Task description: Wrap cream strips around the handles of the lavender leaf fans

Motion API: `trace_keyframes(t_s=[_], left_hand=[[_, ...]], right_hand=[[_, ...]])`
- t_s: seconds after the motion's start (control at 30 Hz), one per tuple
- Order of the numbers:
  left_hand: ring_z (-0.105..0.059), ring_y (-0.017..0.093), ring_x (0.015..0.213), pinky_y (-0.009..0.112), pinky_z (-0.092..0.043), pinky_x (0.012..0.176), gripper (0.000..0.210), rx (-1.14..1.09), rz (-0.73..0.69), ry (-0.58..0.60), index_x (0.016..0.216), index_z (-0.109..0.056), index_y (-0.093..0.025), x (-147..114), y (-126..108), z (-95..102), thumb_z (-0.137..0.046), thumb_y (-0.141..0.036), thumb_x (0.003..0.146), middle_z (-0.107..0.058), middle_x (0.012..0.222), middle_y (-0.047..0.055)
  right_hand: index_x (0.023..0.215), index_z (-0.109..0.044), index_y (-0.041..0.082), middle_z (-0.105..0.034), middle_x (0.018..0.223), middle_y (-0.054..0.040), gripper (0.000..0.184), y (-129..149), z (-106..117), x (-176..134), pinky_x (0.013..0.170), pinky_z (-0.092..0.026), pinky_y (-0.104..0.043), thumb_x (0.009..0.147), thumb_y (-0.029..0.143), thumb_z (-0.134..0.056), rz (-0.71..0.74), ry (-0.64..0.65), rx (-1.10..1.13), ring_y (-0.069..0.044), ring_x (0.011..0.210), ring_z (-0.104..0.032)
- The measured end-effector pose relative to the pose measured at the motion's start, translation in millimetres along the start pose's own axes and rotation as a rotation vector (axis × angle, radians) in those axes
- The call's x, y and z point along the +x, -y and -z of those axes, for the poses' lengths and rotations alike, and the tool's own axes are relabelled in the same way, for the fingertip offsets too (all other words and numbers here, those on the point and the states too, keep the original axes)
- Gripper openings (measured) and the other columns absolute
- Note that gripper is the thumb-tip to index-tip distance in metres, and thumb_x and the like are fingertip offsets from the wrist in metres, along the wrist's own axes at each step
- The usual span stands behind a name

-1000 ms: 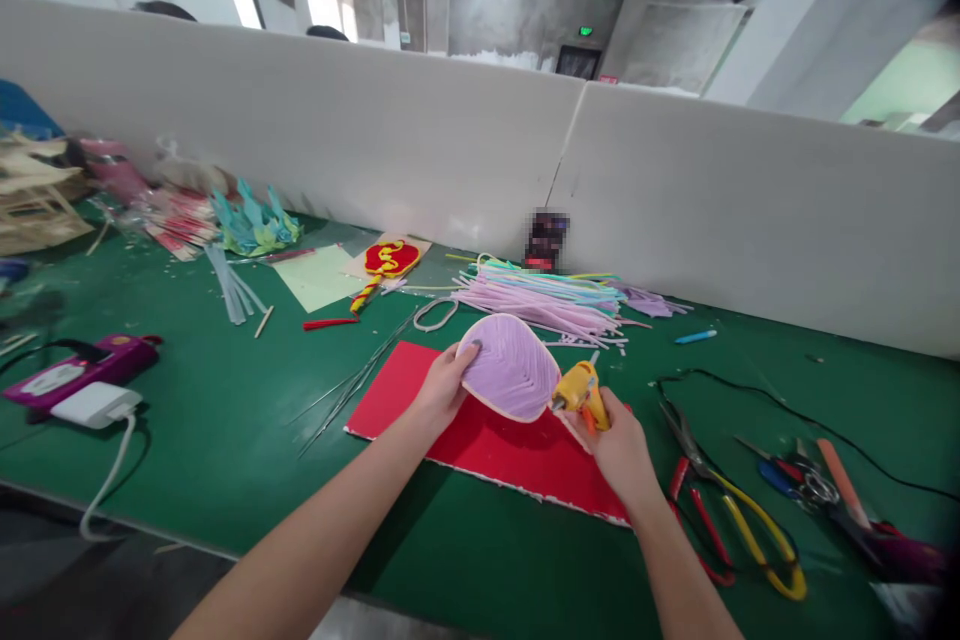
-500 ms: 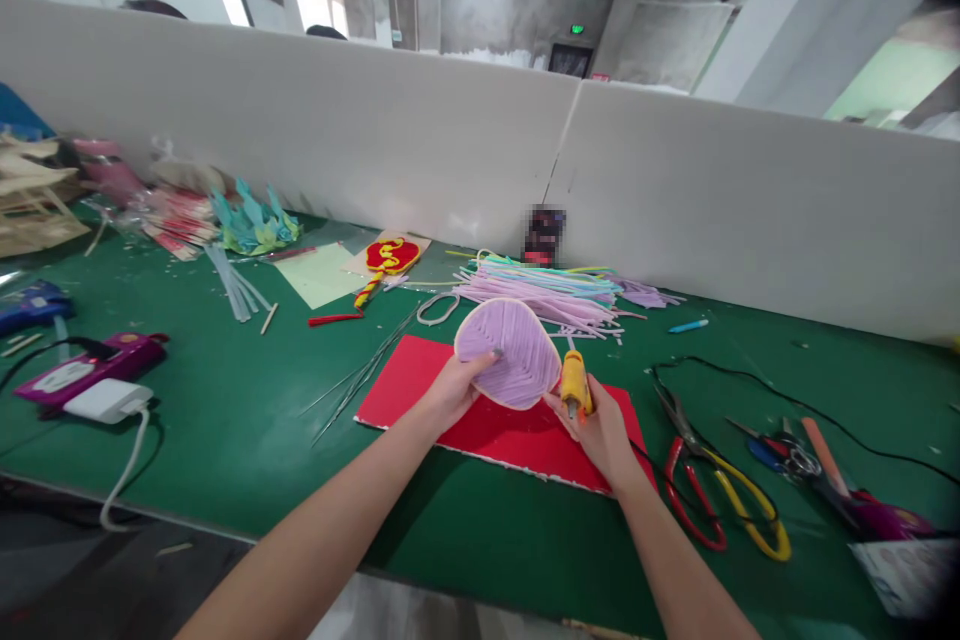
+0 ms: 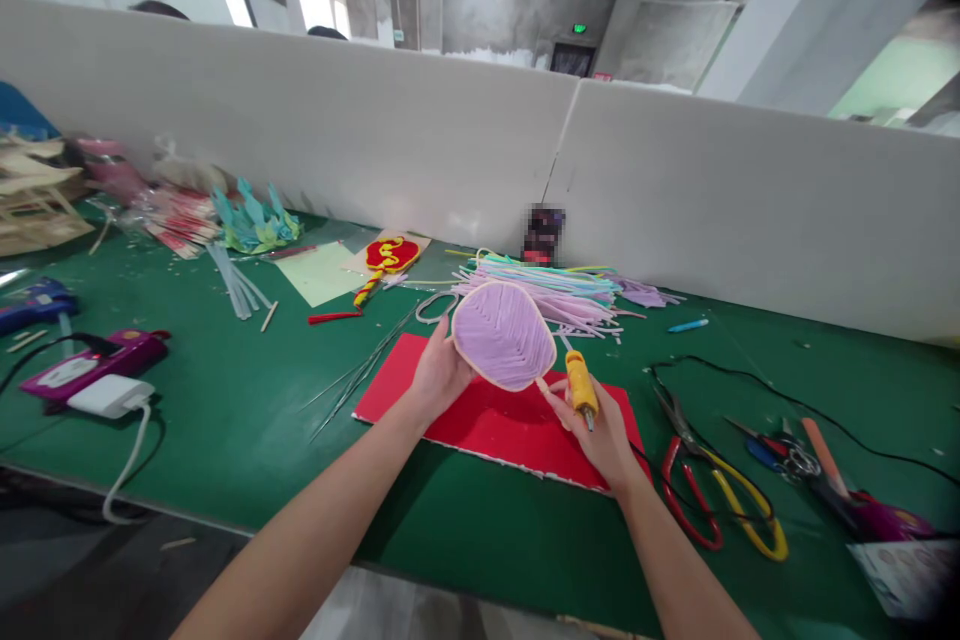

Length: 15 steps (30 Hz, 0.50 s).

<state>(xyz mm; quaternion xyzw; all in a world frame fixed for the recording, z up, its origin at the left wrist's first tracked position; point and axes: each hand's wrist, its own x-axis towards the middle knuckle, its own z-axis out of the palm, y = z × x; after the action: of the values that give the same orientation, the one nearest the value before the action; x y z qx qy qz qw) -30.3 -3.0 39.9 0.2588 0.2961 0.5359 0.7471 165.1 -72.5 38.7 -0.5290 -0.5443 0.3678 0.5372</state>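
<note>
A round fan (image 3: pixel 504 335) covered in lilac pipe cleaners, with a pale rim and a short handle, is held up over a red board (image 3: pixel 480 420). My left hand (image 3: pixel 439 378) grips the fan's left edge, fingers behind it. My right hand (image 3: pixel 604 435) holds a yellow glue gun (image 3: pixel 580 385), its metal tip pointing back toward me, and its fingertips also pinch the fan's handle at the lower right. Behind the fan lies a bundle of lilac and turquoise pipe cleaners (image 3: pixel 555 298).
Right of the board lie red-and-yellow-handled pliers (image 3: pixel 712 490), scissors (image 3: pixel 787 455) and a black cable. At left are a purple power strip (image 3: pixel 97 365), a white charger (image 3: pixel 112 397) and glue sticks (image 3: pixel 232 282). A red-and-yellow fan (image 3: pixel 390 255) lies farther back, before a white partition (image 3: pixel 375 130).
The fan has risen slightly and turned, showing more of its handle. My left thumb has moved off its face to the edge. The glue gun has tilted a little.
</note>
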Motion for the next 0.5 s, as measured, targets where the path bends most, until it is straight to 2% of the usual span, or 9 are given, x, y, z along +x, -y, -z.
trace_keyframes(t_s=[0.1, 0.23, 0.33, 0.4, 0.5], left_hand=[[-0.054, 0.025, 0.105, 0.035, -0.046, 0.084, 0.045, -0.014, -0.029, 0.067, 0.101, -0.06, -0.017, -2.4, 1.7, -4.1, -0.041, -0.052, 0.081, -0.064, 0.105, 0.009], [-0.051, 0.024, 0.109, 0.034, -0.045, 0.086, 0.041, 0.015, -0.096, 0.063, 0.104, -0.059, -0.019, 1.2, 7.4, -2.3, -0.049, -0.049, 0.078, -0.061, 0.112, 0.007], [-0.054, 0.024, 0.105, 0.032, -0.045, 0.086, 0.042, 0.155, -0.175, 0.077, 0.097, -0.062, -0.014, 5.7, 11.4, 4.9, -0.058, -0.048, 0.072, -0.064, 0.105, 0.009], [-0.057, 0.024, 0.099, 0.032, -0.045, 0.085, 0.044, 0.24, -0.215, 0.076, 0.094, -0.063, -0.013, 7.0, 14.3, 9.3, -0.059, -0.049, 0.07, -0.066, 0.099, 0.01], [-0.061, 0.025, 0.09, 0.034, -0.049, 0.077, 0.046, 0.275, -0.128, 0.093, 0.097, -0.062, -0.013, 4.2, 20.0, 9.7, -0.062, -0.047, 0.067, -0.067, 0.094, 0.01]], right_hand=[[0.073, -0.055, 0.019, -0.055, 0.068, -0.0011, 0.021, -5.2, -0.8, 0.2, 0.048, -0.047, -0.03, 0.064, 0.033, -0.066, -0.004, -0.016, 0.017, -0.013, 0.056, -0.05], [0.075, -0.055, 0.019, -0.056, 0.069, -0.0015, 0.021, -11.1, -0.2, 0.8, 0.046, -0.047, -0.031, 0.064, 0.033, -0.065, -0.002, -0.028, 0.02, -0.014, 0.056, -0.05], [0.076, -0.054, 0.019, -0.059, 0.076, -0.0032, 0.024, -15.4, 1.6, 1.8, 0.046, -0.045, -0.029, 0.063, 0.035, -0.066, -0.003, -0.01, 0.017, -0.013, 0.054, -0.049], [0.078, -0.055, 0.018, -0.058, 0.072, -0.0027, 0.028, -16.4, 1.8, 2.2, 0.047, -0.044, -0.028, 0.062, 0.037, -0.067, -0.002, -0.006, -0.033, -0.013, 0.054, -0.049], [0.078, -0.057, 0.017, -0.055, 0.063, -0.0003, 0.034, -11.8, -1.4, 0.6, 0.045, -0.041, -0.027, 0.057, 0.04, -0.069, 0.005, -0.045, -0.081, -0.013, 0.05, -0.047]])
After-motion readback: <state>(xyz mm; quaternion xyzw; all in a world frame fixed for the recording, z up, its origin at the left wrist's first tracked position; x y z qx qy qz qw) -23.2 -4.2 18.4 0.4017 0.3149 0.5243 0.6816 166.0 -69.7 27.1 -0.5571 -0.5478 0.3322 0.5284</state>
